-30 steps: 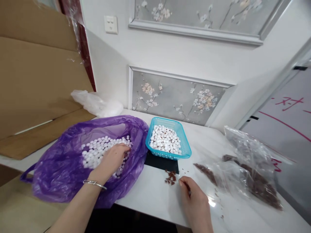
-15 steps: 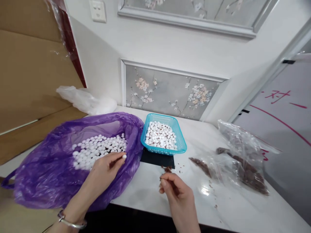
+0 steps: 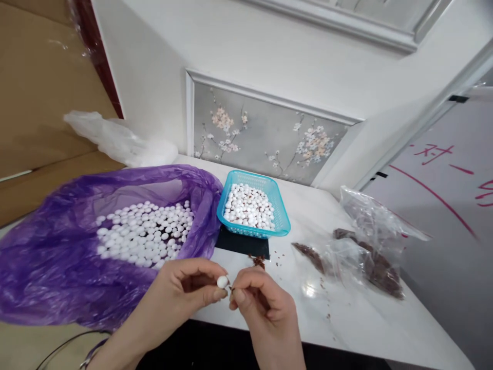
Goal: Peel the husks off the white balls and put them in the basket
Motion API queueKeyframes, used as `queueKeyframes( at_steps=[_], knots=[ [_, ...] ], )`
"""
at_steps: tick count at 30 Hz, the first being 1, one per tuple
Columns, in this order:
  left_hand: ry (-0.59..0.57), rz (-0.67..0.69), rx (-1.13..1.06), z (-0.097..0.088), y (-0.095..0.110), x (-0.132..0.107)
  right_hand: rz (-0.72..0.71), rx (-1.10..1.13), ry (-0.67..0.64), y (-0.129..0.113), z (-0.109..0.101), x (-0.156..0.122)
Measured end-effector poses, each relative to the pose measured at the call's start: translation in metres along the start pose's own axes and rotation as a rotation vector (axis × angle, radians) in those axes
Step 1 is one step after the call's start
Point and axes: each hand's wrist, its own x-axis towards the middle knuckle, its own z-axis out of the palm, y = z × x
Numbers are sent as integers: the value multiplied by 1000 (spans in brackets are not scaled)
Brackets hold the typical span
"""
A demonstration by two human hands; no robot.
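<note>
Between the thumb and forefinger of my left hand (image 3: pixel 185 290) is a small white ball (image 3: pixel 222 281). My right hand (image 3: pixel 267 303) is closed in a pinch just to the right of it. A tiny dark brown bit (image 3: pixel 231 289) shows at its fingertips, close against the ball; whether it touches cannot be made out. Behind my left hand an open purple plastic bag (image 3: pixel 50 257) holds many loose white balls (image 3: pixel 142 231). A little pile of reddish-brown bits (image 3: pixel 257 261) lies on the white table (image 3: pixel 304 321), beyond my right hand.
A blue plastic basket (image 3: pixel 284 226) full of white balls with brown specks stands partly over a black pad (image 3: pixel 242 245). Clear bags of brown material (image 3: pixel 385 275) lie at the right. Crumpled clear plastic (image 3: pixel 115 139) and cardboard (image 3: pixel 46 87) are at the left.
My left hand has moved right from over the purple bag, carrying the white ball to my right hand. My right hand has shifted slightly left. The camera view has tilted down a little.
</note>
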Motion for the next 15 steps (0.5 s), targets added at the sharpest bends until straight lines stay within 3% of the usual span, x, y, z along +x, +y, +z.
queueKeyframes(
  at_steps=[5,15],
  knots=[
    [36,35,122,4,4,0,22,-64,33,3,-1,-1],
    [33,65,225,7,1,-2,-72,-241,62,8,1,-2]
  ],
)
